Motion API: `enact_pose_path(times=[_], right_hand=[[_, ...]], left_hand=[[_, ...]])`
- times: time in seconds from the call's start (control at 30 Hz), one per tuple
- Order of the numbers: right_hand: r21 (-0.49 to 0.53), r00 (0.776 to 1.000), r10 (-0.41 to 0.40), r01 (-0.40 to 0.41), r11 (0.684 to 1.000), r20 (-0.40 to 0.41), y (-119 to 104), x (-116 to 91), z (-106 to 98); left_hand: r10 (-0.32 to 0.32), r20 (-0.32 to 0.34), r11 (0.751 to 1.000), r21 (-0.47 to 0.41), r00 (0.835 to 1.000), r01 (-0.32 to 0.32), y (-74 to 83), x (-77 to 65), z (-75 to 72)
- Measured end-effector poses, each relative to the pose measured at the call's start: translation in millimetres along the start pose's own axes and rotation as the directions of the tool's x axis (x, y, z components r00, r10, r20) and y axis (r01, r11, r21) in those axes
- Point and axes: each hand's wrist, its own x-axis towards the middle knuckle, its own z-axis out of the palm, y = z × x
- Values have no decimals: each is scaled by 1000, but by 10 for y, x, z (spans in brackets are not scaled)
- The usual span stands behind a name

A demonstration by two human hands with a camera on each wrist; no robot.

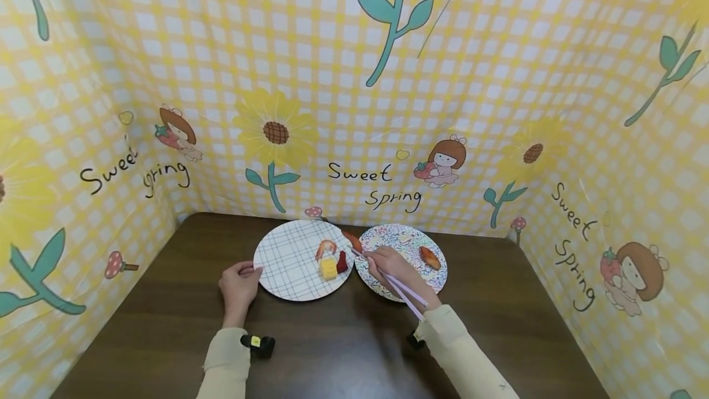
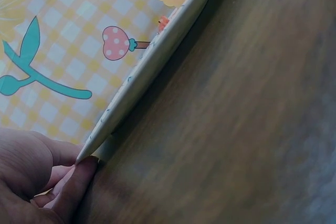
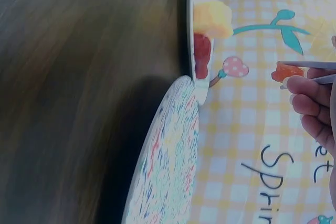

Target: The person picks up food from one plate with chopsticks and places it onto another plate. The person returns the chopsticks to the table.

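My left hand [image 1: 239,288] pinches the left rim of a round white plate with a dark grid pattern [image 1: 288,263]. In the left wrist view, thumb and fingers close on that rim. A shrimp [image 1: 325,247], a yellow block [image 1: 329,268] and a dark red piece [image 1: 342,261] lie on its right side. My right hand [image 1: 396,266] grips pale purple chopsticks [image 1: 408,296] above the multicoloured speckled plate [image 1: 382,236]. Between the chopstick tips in the right wrist view is an orange-red food piece [image 3: 287,72]; its kind is unclear. A browned piece [image 1: 429,257] sits on the speckled plate.
Both plates stand side by side, rims meeting, on a dark brown wooden table [image 1: 310,343]. Yellow checked cloth [image 1: 332,109] with flower prints rises behind the table and along both sides. Each wrist carries a black camera [image 1: 259,345] near its sleeve.
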Motion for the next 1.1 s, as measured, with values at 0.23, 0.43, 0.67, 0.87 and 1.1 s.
enact_pose_path(times=[0.23,0.43,0.67,0.87,1.1], right_hand=[[33,997,4,-7,999,81,-130,175,19],[70,993,-60,53,996,101,-223,341,77],[74,986,-151,146,986,65,-319,450,229],[83,974,-201,193,978,108,-382,480,384],[11,960,-254,254,967,121,-457,518,551]], left_hand=[[45,-18,999,-22,999,-46,15,14,10],[39,5,999,-17,999,-39,35,20,37],[28,-3,999,-15,1000,-28,31,5,18],[35,-11,999,-7,999,-35,16,11,-3],[37,-22,999,-6,999,-37,-3,1,-12]])
